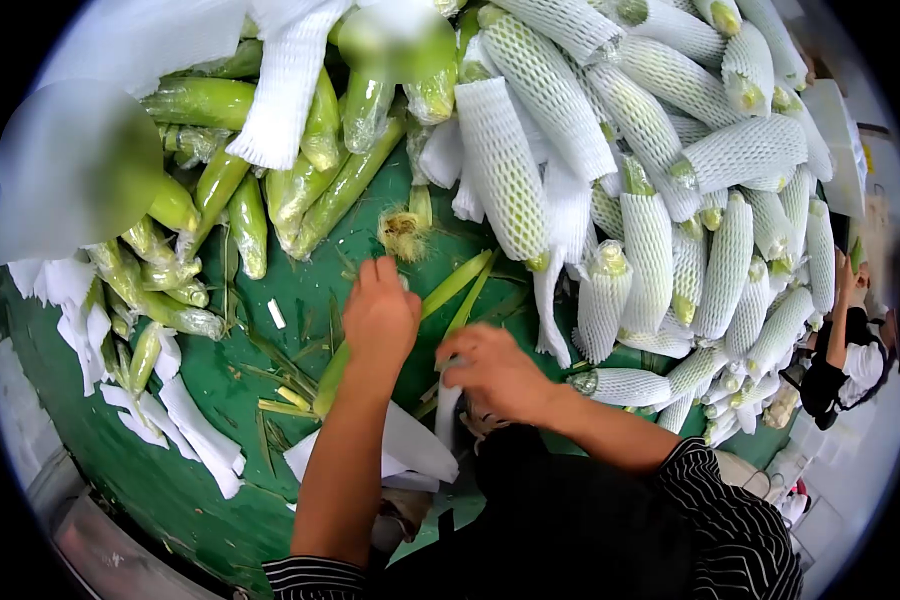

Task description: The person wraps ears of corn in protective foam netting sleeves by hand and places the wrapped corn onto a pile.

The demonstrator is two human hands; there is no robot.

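Observation:
My left hand (380,315) is over the middle of the green table, its fingers drawn together. Whatever they pinch, if anything, is hidden. A green husk leaf (453,283) passes beneath this hand, and a brown tuft of corn silk (402,236) lies just beyond the fingertips. Close to my body, my right hand (495,368) has curled fingers around the top of a narrow white foam sleeve (448,405), which hangs down. More white foam sleeves (410,445) lie at the table edge between my forearms.
Ears of corn in clear film (350,190) lie at the left. A large heap of corn in white foam nets (650,230) fills the right. Husk scraps (292,400) and white strips (200,430) are scattered on the green table (320,280). Another person (850,350) is at far right.

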